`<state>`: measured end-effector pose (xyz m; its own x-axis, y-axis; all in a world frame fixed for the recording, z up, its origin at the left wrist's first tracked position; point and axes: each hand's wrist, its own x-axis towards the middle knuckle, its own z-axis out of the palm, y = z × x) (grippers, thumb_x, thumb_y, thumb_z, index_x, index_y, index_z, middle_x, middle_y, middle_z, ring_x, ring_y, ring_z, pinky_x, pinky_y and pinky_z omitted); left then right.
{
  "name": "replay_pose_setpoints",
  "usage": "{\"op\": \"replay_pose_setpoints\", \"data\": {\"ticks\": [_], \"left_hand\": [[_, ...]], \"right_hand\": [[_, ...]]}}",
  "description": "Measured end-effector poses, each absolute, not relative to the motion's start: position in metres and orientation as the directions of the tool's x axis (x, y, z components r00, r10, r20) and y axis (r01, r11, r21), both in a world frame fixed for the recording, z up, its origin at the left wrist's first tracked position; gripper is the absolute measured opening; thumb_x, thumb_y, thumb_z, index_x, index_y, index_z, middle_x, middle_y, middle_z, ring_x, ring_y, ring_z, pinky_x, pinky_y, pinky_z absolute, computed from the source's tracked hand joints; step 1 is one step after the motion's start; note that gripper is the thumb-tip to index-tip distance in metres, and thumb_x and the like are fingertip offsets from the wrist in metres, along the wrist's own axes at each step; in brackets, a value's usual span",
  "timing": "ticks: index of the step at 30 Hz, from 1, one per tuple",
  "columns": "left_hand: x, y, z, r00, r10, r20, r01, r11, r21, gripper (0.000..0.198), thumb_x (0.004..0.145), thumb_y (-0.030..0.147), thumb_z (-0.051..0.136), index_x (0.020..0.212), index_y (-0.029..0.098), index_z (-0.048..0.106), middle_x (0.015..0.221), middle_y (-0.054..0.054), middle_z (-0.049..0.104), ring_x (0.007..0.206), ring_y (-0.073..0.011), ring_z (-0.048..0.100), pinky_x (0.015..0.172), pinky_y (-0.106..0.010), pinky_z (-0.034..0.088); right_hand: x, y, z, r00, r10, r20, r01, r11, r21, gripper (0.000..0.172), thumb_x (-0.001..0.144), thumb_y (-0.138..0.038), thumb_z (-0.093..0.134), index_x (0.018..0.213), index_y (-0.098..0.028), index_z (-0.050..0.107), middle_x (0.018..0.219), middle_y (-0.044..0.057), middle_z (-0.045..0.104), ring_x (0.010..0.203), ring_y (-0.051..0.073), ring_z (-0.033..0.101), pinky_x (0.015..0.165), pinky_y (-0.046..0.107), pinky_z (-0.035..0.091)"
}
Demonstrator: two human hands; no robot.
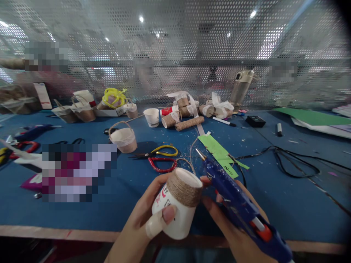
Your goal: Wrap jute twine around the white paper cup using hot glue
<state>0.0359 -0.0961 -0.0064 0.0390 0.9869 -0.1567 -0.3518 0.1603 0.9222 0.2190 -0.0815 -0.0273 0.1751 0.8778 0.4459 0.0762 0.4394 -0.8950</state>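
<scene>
My left hand (139,223) is wrapped round a white paper cup (175,215) turned on its side, its upper part bound with brown jute twine (184,191). A loose strand of twine runs from the cup up over the table. My right hand (233,226) grips a blue hot glue gun (241,208), its metal nozzle (200,154) pointing up and left, just right of the cup. A fingertip of my right hand touches the cup's twine-wrapped edge.
On the blue table (287,197) lie red and yellow scissors (159,157), a green paper strip (219,153), a twine-handled cup basket (123,138), a twine spool (189,123), several wrapped cups, black cables (290,160) and green sheets (312,117). A perforated screen stands behind, with people beyond it.
</scene>
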Motion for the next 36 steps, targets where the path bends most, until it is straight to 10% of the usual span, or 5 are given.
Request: {"op": "replay_pose_setpoints", "data": {"ticks": [36], "left_hand": [[0.0415, -0.0994, -0.0073, -0.006, 0.985, -0.172, -0.343, 0.159, 0.926, 0.048, 0.074, 0.045, 0.093, 0.118, 0.032, 0.078, 0.108, -0.003, 0.080, 0.096, -0.0252, 0.070, 0.082, -0.029, 0.057]], "right_hand": [[0.2187, -0.0855, -0.0256, 0.212, 0.895, 0.393, 0.157, 0.366, -0.917, 0.007, 0.085, -0.027, 0.075, 0.083, -0.027, 0.069, 0.076, -0.004, 0.072, 0.056, 0.015, 0.065, 0.054, 0.025, 0.055]]}}
